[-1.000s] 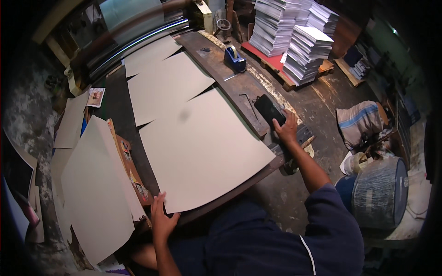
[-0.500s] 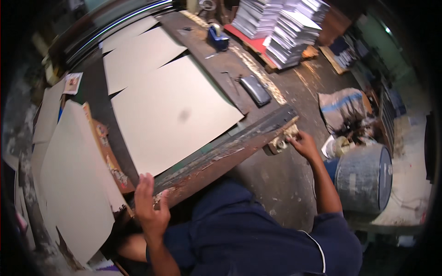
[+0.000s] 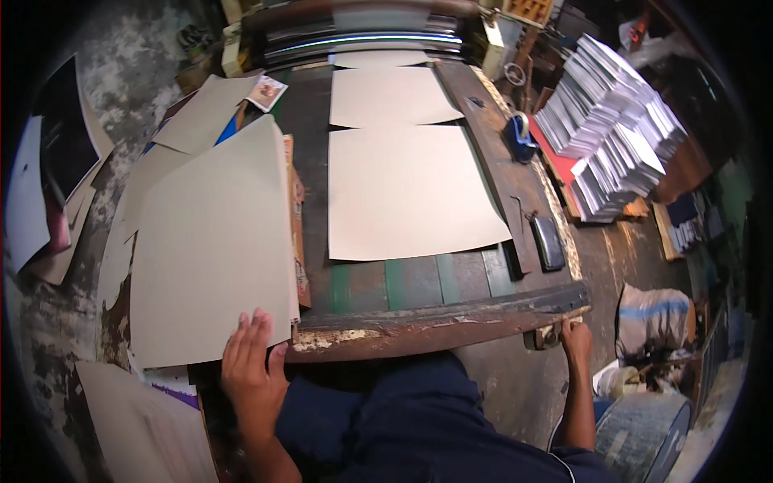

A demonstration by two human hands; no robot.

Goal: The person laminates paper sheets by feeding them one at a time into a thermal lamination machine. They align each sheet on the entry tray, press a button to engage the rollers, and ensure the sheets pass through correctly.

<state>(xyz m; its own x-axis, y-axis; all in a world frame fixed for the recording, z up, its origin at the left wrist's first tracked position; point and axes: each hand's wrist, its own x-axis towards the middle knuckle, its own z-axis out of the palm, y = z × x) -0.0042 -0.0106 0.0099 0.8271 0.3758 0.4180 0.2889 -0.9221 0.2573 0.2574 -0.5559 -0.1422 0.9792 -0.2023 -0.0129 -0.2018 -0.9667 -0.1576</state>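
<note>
My left hand point(image 3: 254, 370) lies with outstretched fingers on the near right corner of a stack of beige cardboard sheets point(image 3: 213, 241), gripping nothing. At the table's near right corner, my right hand point(image 3: 576, 342) is closed around a worn metal fitting point(image 3: 550, 333) below the edge; its fingers are partly hidden. Between the hands runs the chipped brown front edge point(image 3: 419, 344) of a machine table. Farther in, a large cardboard sheet point(image 3: 411, 193) lies on green belts point(image 3: 394, 282), with more sheets point(image 3: 386, 95) in line behind it, toward the shiny rollers point(image 3: 362, 43).
A black case point(image 3: 549, 243), a hex key point(image 3: 517, 211) and a blue tape dispenser point(image 3: 519, 138) lie along the table's right side. Piles of white paper point(image 3: 608, 121) stand beyond. A sack point(image 3: 652, 320) and a drum point(image 3: 644, 435) are at the lower right.
The sheets on the belts are farther from the front edge, nearer the rollers. My left hand has come onto the cardboard stack. My right hand stays at the corner fitting. The view has turned left.
</note>
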